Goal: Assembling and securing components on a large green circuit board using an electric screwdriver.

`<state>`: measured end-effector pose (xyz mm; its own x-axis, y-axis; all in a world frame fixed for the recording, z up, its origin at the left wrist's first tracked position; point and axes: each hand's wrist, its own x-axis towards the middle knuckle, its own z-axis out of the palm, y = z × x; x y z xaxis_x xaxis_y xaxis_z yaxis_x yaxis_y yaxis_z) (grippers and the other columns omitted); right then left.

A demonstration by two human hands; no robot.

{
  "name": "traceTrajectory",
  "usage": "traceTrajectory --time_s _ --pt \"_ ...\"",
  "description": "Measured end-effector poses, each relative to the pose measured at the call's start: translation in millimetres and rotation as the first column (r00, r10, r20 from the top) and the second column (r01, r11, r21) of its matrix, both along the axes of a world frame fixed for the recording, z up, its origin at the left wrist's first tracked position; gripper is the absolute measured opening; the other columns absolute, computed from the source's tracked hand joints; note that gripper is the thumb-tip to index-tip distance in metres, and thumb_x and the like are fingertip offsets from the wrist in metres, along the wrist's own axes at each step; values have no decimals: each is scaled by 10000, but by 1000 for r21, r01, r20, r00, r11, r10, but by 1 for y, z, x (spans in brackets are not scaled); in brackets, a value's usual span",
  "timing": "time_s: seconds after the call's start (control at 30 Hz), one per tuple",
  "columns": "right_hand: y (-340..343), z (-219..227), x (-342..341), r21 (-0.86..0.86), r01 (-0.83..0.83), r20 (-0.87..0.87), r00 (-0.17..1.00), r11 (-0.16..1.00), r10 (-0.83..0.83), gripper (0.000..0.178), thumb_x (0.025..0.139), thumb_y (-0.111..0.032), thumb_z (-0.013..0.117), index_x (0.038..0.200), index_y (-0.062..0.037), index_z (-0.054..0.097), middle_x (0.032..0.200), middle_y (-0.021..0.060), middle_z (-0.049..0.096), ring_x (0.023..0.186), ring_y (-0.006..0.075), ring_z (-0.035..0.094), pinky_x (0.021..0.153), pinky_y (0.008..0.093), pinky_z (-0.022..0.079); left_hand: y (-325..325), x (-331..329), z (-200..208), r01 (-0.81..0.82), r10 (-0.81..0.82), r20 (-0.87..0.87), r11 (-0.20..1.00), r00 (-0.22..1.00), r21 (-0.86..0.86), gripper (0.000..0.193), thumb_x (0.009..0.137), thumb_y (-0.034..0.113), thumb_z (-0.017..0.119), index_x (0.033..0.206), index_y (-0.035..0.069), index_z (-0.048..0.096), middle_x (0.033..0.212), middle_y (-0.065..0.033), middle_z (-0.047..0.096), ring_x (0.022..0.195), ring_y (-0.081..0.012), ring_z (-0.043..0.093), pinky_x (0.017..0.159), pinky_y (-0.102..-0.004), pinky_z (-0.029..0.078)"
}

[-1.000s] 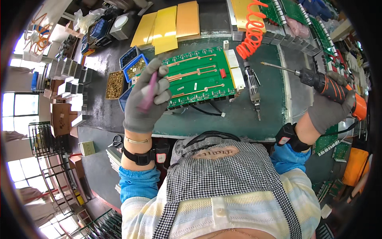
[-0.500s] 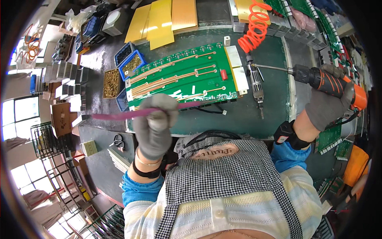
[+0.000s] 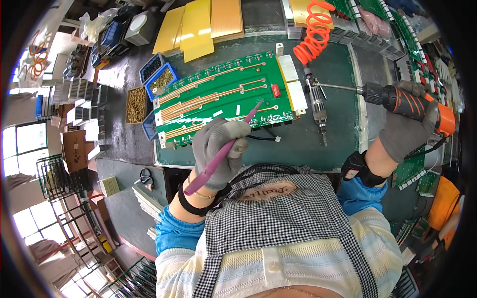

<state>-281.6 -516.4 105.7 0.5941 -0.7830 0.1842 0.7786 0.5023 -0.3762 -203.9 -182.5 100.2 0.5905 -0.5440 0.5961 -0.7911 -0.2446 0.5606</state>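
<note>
My left hand [image 3: 218, 151], in a grey glove, is closed around a slim purple pointed tool [image 3: 216, 163]. Its tip reches over the near right part of a green circuit board [image 3: 218, 92]; whether it touches cannot be told. The board carries long copper-coloured strips, white marks and a red component [image 3: 276, 91]. At the right, my gloved right hand [image 3: 410, 121] grips an orange and black power drill [image 3: 407, 103]. The drill's long thin bit points left, crossing a metal air screwdriver [image 3: 317, 102] that lies on the bench.
Blue bins [image 3: 161, 82] and a box of small brass-coloured parts [image 3: 135, 105] stand left of the board. Yellow sheets [image 3: 196, 32] lie behind it. A coiled red air hose [image 3: 315, 32] hangs at the back right. Scissors [image 3: 144, 177] rest on the left side surface.
My left hand has moved right and turned, swinging the purple tool from nearly level to slanted, its tip now over the board. My right hand and the drill have barely moved.
</note>
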Motion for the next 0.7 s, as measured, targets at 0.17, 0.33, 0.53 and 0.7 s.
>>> traceTrajectory --time_s 0.17,0.33,0.53,0.7 --pt "1 -1 2 -34 16 -28 999 999 -17 319 772 -158 639 999 -1 479 798 129 495 764 226 516 791 413 449 -3 -4 0 49 -48 73 999 996 -18 182 883 202 555 903 28 505 735 -50 581 476 -195 501 426 -297 394" --pt "0 -2 2 8 -72 15 997 997 72 316 778 -159 643 1008 -5 492 791 121 502 760 218 518 785 403 453 -8 -3 11 10 -11 14 998 1000 60 160 860 181 576 889 34 520 757 -60 593 503 -216 522 445 -312 408" --pt "3 -2 3 -54 24 -67 997 998 -27 321 769 -172 658 992 -11 492 787 109 503 762 207 516 787 393 454 -31 2 41 -140 104 134 943 986 302 125 796 155 622 859 65 562 778 -60 599 632 -220 572 532 -305 446" --pt "6 1 0 -2 3 -58 998 1000 -3 313 761 -167 664 970 -15 488 790 113 508 760 209 520 775 389 461 -45 -6 39 -206 108 261 900 959 384 112 780 126 633 835 55 567 763 -69 604 651 -233 595 565 -322 484"
